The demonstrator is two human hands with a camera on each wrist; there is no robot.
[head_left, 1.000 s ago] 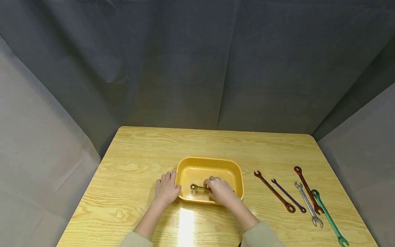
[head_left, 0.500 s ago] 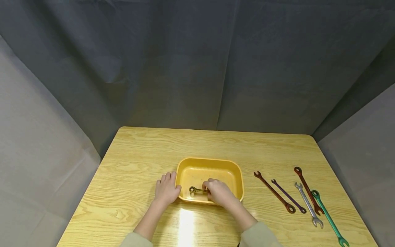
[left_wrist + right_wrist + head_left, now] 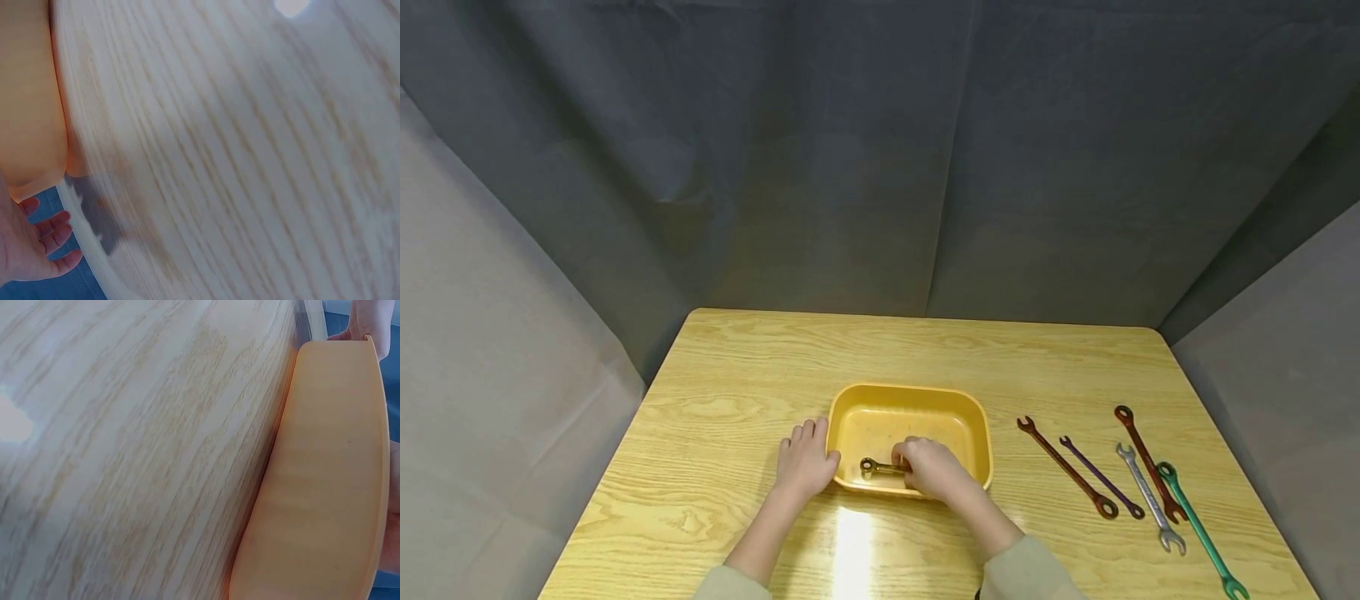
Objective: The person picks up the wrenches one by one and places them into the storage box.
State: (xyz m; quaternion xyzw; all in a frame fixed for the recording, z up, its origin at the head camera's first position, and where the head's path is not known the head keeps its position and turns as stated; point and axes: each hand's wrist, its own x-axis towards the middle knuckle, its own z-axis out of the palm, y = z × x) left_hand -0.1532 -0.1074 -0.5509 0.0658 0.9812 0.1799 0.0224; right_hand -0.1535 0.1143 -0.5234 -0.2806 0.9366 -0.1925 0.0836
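Note:
A yellow plastic bin (image 3: 910, 388) sits on the wooden table. Inside it, my right hand (image 3: 931, 468) pinches a gold-coloured ratcheting wrench (image 3: 886, 468) low, near the front wall. The wrench's ring end points left; its other end is hidden by the hand. My left hand (image 3: 805, 460) rests against the bin's left side, fingers fairly straight, thumb at the rim. In the left wrist view, that hand (image 3: 28, 247) shows loosely spread fingers beside the bin (image 3: 31, 94). The bin's outer wall (image 3: 312, 469) hides most of my right hand in the right wrist view.
Several wrenches lie on the table to the right: a rust-red one (image 3: 1066, 465), a purple one (image 3: 1102, 477), a silver one (image 3: 1150, 497), another red one (image 3: 1142, 447) and a green one (image 3: 1201, 530). Dark cloth (image 3: 850, 167) hangs behind the table.
The wrench's ring end has shifted slightly left and toward the bin's near wall, with the right hand moving a little the same way. My left hand and the bin have stayed put.

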